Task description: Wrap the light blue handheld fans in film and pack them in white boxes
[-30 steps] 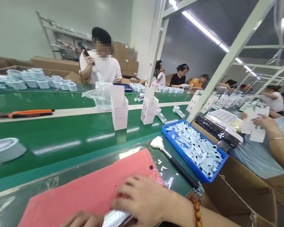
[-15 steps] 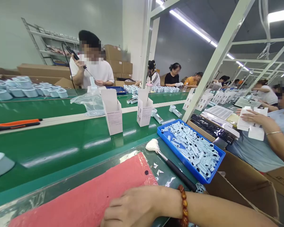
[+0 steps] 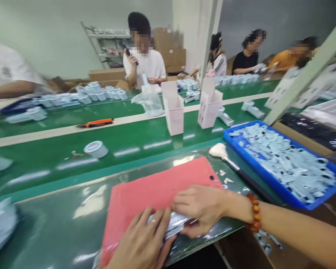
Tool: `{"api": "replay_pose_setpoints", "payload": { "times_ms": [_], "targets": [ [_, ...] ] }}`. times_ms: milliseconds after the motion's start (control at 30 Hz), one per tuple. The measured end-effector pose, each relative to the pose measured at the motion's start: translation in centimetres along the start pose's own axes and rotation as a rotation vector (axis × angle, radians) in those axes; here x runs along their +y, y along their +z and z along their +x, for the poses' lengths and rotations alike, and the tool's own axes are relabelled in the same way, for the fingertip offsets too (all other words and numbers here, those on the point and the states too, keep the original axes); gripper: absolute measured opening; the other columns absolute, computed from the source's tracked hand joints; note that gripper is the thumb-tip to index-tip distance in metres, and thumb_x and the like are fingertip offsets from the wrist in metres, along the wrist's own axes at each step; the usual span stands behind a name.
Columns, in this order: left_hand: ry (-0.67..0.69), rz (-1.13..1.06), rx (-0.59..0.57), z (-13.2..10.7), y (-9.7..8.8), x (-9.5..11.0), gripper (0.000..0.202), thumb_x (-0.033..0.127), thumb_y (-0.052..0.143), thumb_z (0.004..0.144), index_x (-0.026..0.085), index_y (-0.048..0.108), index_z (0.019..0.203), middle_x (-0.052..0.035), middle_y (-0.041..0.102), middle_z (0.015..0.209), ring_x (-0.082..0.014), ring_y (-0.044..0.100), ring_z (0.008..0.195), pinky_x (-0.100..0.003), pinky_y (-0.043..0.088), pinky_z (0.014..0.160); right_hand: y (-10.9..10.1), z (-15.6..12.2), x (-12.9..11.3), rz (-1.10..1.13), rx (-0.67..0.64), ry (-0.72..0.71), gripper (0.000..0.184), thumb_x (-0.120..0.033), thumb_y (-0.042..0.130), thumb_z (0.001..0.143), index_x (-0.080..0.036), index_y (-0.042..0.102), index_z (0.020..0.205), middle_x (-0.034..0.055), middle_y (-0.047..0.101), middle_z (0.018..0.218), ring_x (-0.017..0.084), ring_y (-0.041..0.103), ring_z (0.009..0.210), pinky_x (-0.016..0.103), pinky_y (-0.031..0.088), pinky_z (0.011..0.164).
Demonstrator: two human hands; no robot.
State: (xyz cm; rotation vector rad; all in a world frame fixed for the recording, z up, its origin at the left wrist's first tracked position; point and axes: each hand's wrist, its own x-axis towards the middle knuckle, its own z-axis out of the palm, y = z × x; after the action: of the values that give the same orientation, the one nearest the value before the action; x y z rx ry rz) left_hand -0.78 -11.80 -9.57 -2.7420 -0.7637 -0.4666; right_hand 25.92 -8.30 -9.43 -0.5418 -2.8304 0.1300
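Both hands are low in the head view, over the near edge of a red mat [image 3: 145,190]. Between them is a shiny, pale grey-blue strip-like part [image 3: 177,223], partly covered by fingers; its kind is unclear. My left hand [image 3: 148,235] grips it from the left, fingers bent and close together. From the right, my right hand [image 3: 200,209] is closed on its other end, a bead bracelet on the wrist. A mallet [image 3: 240,172] with a white wrapped head lies right of the mat, beside small white scraps [image 3: 227,180].
A blue tray [image 3: 268,175] of small light-blue parts stands at right. On the green conveyor [image 3: 145,140] are white boxes [image 3: 176,116], a light-blue round-headed part [image 3: 96,149] and orange-handled pliers [image 3: 99,122]. A slanted metal post [image 3: 299,82] rises at right. Co-workers sit across the belt.
The view has swung left and down. My left hand has come into view, and both hands now show on the shiny part. My right hand's hold was cut off by the frame edge before.
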Motion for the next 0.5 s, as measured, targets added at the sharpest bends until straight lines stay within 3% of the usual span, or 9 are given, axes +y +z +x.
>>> {"api": "replay_pose_setpoints", "payload": {
  "times_ms": [67, 167, 500],
  "targets": [
    [-0.020, -0.023, -0.061, 1.3, -1.7, 0.5, 0.039, 0.031, 0.047, 0.109, 0.010, 0.067, 0.136, -0.0140, 0.080, 0.109, -0.0311, 0.072, 0.097, -0.041, 0.059, 0.081, -0.1, -0.5, -0.5, 0.037, 0.054, 0.034, 0.031, -0.045, 0.063, 0.099, -0.014, 0.064, 0.101, 0.0026, 0.064, 0.089, 0.017, 0.057, 0.077, 0.032, 0.039, 0.060],
    [-0.020, -0.057, -0.184, 2.3, -3.0, 1.2, 0.038, 0.029, 0.047, 0.108, 0.007, 0.064, 0.135, -0.0160, 0.077, 0.114, -0.0311, 0.069, 0.091, -0.042, 0.057, 0.075, -0.3, -0.9, -1.4, 0.052, 0.114, 0.083, 0.028, -0.043, 0.059, 0.102, -0.015, 0.063, 0.102, 0.0033, 0.064, 0.090, 0.018, 0.056, 0.078, 0.033, 0.037, 0.061],
    [-0.008, -0.096, -0.214, 2.3, -3.1, 1.1, 0.038, 0.028, 0.048, 0.109, 0.004, 0.060, 0.137, -0.0160, 0.076, 0.110, -0.0322, 0.070, 0.092, -0.043, 0.061, 0.073, 0.7, -0.7, -2.0, -0.040, 0.177, 0.073, 0.034, -0.039, 0.047, 0.105, -0.014, 0.066, 0.092, 0.0042, 0.059, 0.077, 0.019, 0.047, 0.068, 0.036, 0.017, 0.053]
  ]
}}
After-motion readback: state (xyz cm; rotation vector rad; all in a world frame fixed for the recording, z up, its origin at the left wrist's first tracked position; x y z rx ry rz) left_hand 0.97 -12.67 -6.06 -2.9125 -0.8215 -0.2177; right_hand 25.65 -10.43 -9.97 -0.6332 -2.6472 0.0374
